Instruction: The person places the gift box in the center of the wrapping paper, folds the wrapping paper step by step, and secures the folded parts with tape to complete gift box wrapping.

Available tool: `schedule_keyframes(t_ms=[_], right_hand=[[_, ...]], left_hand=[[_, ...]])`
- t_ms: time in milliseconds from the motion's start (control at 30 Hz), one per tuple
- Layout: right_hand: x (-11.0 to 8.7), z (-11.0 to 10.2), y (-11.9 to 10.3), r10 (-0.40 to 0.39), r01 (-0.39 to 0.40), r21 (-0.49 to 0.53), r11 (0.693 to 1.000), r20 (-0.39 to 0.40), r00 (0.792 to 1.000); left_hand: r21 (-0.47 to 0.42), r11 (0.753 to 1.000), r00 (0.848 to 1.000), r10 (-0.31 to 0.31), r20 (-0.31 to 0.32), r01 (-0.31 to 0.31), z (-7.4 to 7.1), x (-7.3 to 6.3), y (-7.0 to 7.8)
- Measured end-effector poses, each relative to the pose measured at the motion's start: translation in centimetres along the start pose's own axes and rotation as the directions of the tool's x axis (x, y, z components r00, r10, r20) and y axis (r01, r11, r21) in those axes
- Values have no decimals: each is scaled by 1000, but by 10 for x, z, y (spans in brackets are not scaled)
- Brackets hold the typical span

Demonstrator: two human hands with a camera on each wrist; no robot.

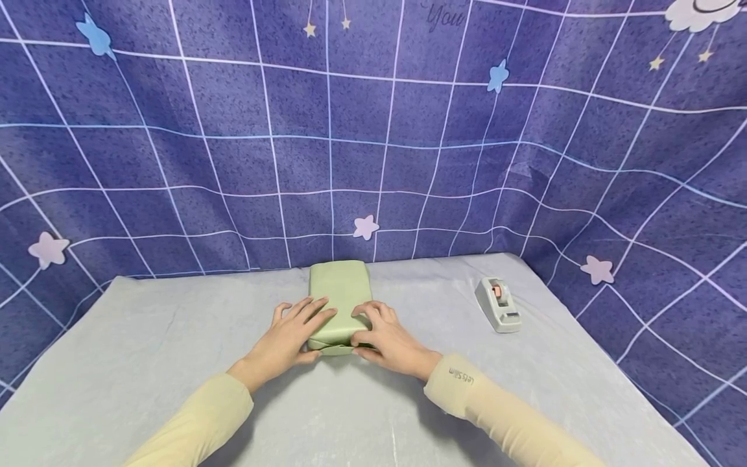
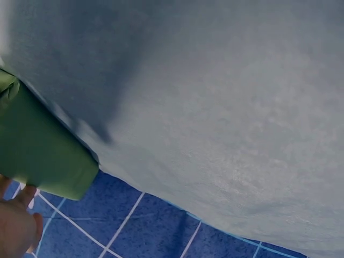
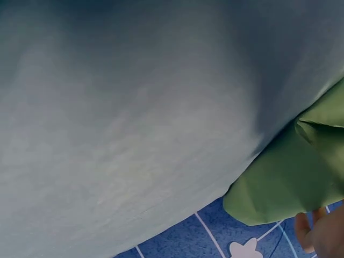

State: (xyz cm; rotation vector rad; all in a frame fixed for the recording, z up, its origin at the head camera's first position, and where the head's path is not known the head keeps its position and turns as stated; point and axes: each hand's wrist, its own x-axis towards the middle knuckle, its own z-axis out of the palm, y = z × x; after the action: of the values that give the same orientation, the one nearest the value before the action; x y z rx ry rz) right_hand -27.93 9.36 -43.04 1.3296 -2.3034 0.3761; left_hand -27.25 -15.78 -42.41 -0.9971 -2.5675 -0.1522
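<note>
A box wrapped in light green paper (image 1: 340, 285) lies on the grey-clothed table, its near end showing folded paper. My left hand (image 1: 284, 338) rests on its left side, fingers spread over the top and thumb by the near end. On the right, my right hand (image 1: 390, 338) holds the near corner, with bent fingers on top and the thumb at the folded end. In the left wrist view, only part of the wrapped box (image 2: 43, 145) and some fingers show. A crease at the end of the wrapped box (image 3: 279, 188) appears in the right wrist view.
A white tape dispenser (image 1: 498, 305) stands toward the right side of the table (image 1: 175, 363). Behind and at the right hangs a blue curtain (image 1: 297, 162) with white grid lines and stars, meeting the table's far edge just beyond the box.
</note>
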Motion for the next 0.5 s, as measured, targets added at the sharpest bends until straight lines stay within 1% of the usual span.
schedule_keyframes(t_ms=[133, 233, 300, 367, 500], right_hand=[[2, -1, -1, 10, -10, 1, 1000, 2, 1000], [2, -1, -1, 22, -22, 11, 1000, 0, 1000], [2, -2, -1, 29, -29, 14, 999, -2, 1000], [2, -2, -1, 36, -35, 12, 999, -1, 999], [3, -4, -2, 40, -40, 1, 999, 3, 999]], left_hand=[[-75, 997, 999, 5, 44, -2, -4, -2, -5], [-106, 994, 998, 20, 64, -13, -7, -2, -7], [-93, 995, 998, 29, 57, -24, -8, -2, -7], [-60, 998, 998, 35, 45, -33, -7, -2, -6], [13, 1000, 999, 28, 27, -28, -4, -2, -2]])
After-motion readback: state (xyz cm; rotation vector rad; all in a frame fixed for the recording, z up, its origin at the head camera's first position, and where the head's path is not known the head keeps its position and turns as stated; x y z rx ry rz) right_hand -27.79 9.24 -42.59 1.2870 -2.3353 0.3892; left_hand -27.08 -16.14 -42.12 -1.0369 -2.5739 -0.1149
